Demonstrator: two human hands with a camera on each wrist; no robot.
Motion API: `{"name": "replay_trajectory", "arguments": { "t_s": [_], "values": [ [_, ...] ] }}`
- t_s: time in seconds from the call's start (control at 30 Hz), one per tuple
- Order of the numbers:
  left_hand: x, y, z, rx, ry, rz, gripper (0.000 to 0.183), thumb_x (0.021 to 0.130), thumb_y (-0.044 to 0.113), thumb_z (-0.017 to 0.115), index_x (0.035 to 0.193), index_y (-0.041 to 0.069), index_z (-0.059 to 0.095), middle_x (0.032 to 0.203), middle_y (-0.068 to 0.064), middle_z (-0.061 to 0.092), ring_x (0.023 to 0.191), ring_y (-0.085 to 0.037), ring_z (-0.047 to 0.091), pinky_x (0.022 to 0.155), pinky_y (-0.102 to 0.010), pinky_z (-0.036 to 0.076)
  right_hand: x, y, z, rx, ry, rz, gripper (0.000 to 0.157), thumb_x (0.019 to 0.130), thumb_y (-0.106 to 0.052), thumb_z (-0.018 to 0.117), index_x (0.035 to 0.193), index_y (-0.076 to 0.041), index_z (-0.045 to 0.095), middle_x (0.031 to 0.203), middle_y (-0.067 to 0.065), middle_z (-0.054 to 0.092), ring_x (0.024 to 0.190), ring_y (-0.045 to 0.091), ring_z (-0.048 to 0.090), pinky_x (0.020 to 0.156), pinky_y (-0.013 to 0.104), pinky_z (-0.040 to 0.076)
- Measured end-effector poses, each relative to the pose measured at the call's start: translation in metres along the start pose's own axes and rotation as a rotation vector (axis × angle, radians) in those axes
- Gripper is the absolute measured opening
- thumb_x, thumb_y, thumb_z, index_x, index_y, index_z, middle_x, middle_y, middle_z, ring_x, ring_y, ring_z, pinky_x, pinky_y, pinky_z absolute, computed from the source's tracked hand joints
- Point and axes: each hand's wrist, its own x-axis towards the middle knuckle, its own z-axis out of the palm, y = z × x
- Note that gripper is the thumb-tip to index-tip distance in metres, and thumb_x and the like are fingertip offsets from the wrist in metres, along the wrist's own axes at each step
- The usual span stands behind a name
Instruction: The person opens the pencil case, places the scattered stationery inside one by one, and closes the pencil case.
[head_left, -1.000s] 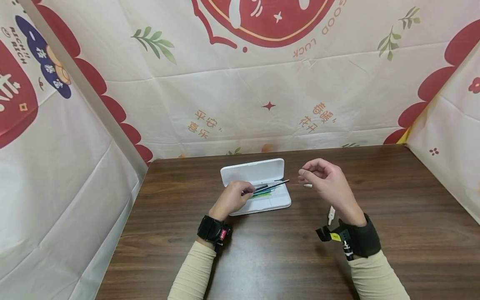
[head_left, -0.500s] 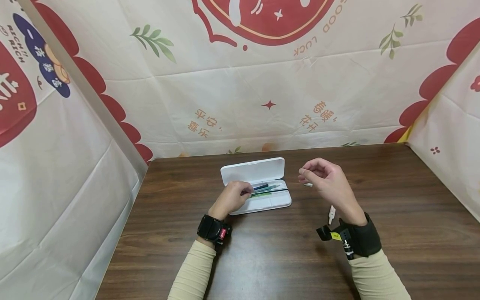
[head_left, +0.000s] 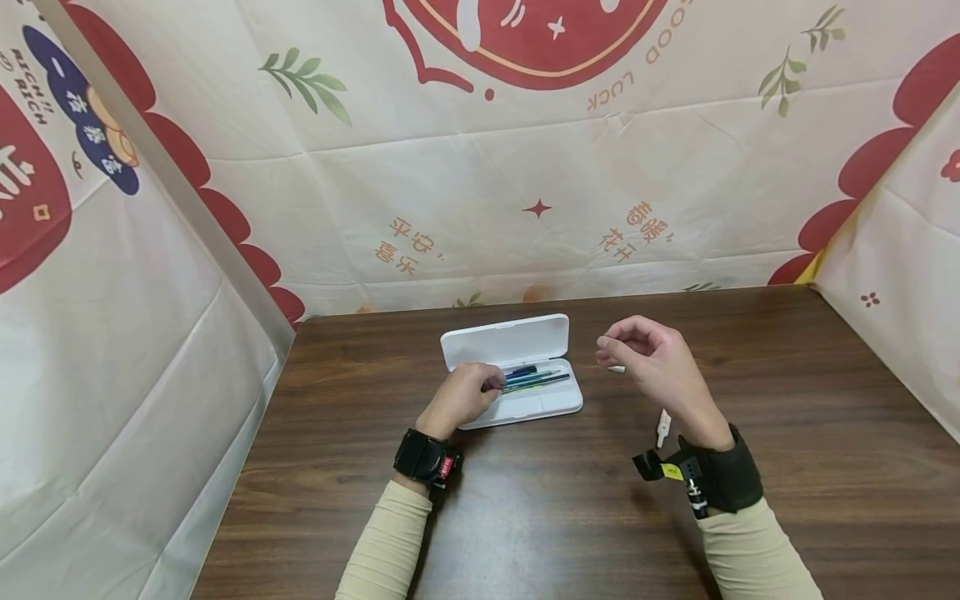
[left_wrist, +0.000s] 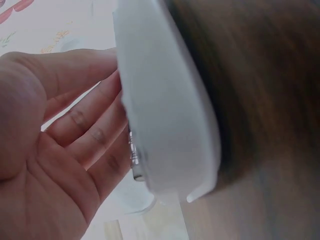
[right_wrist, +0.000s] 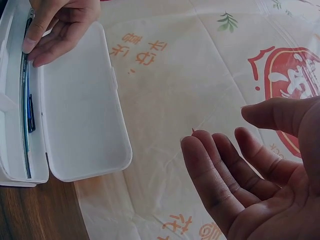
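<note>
My left hand is at the left end of the opened white pencil case, with its fingers over the left ends of the pencils lying inside. A dark pencil runs along the case in the right wrist view, the left thumb tip right at it and the other fingers loosely extended. In the left wrist view the fingertips of the left hand are hidden behind the case wall. My right hand hovers right of the case, fingers loosely bent, nothing visible between thumb and fingertips.
A dark blue pen lies near the hinge of the case. Behind it the lid stands raised. Two small white items are on the brown table: one short piece under the right hand, and one with a narrow tip near the wrist.
The dark pencil, its right end raised a second ago, has come down into the case and lies alongside the others. Both hands have stayed almost where they were.
</note>
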Motion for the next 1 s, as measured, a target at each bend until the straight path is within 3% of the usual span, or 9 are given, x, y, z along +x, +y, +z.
{"name": "replay_trajectory", "arguments": {
  "t_s": [0.33, 0.6, 0.83, 1.0],
  "values": [
    [-0.0005, 0.0016, -0.0029, 0.008, 0.011, -0.001, 0.016, 0.081, 0.005, 0.068, 0.096, 0.006, 0.074, 0.088, -0.004, 0.074, 0.078, -0.01, 0.064, 0.071, -0.029, 0.056, -0.0008, 0.001, -0.0015, -0.005, -0.009, 0.011, 0.026, 0.09, -0.035, 0.061, 0.098, -0.01, 0.062, 0.091, 0.013, 0.07, 0.08, 0.019, 0.068, 0.061, 0.023, 0.053],
    [-0.0009, 0.0027, -0.0065, -0.002, 0.021, 0.016, 0.015, 0.082, 0.006, 0.068, 0.096, 0.005, 0.074, 0.089, -0.005, 0.074, 0.078, -0.01, 0.064, 0.072, -0.029, 0.056, -0.0009, 0.0006, -0.0022, -0.016, -0.02, 0.017, 0.028, 0.089, -0.037, 0.061, 0.098, -0.01, 0.063, 0.09, 0.01, 0.07, 0.083, 0.024, 0.068, 0.062, 0.026, 0.052],
    [-0.0008, 0.0039, -0.0083, -0.01, 0.029, 0.035, 0.014, 0.082, 0.007, 0.067, 0.095, 0.004, 0.074, 0.086, -0.004, 0.074, 0.077, -0.009, 0.064, 0.071, -0.029, 0.056, -0.002, 0.0001, -0.0017, -0.051, -0.044, -0.007, 0.027, 0.091, -0.032, 0.06, 0.101, -0.007, 0.064, 0.092, 0.013, 0.07, 0.079, 0.013, 0.067, 0.063, 0.027, 0.051],
    [0.0, 0.0053, -0.0086, -0.021, 0.028, 0.036, 0.014, 0.083, 0.008, 0.066, 0.094, 0.005, 0.074, 0.085, -0.004, 0.074, 0.076, -0.008, 0.064, 0.07, -0.029, 0.056, -0.0035, 0.001, -0.0019, -0.079, -0.055, -0.019, 0.027, 0.092, -0.03, 0.059, 0.102, -0.006, 0.063, 0.092, 0.014, 0.071, 0.079, 0.012, 0.067, 0.066, 0.03, 0.052]
  ]
}}
